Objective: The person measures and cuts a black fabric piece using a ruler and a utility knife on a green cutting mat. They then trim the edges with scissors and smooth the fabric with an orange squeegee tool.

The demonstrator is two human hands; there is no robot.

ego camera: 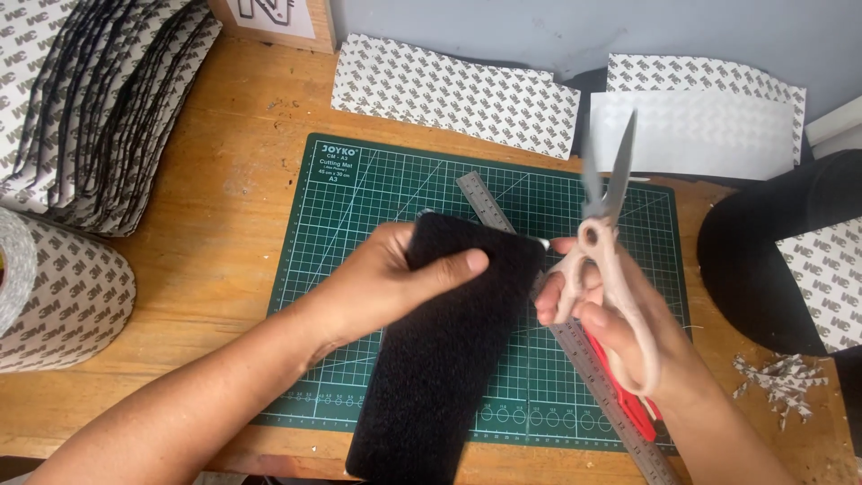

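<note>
Workbench wooden, green cutting mat, grey wall

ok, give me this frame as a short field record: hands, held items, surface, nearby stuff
left hand: grips the top edge of a black fuzzy rectangular piece, thumb over its front
right hand: holds pale pink scissors, blades up and blurred
surface: green cutting mat on a wooden table
on mat: metal ruler lying diagonally; red tool beside it, partly hidden
left side: roll and stack of patterned backing sheets
back: patterned strips
right edge: paper offcuts
</note>
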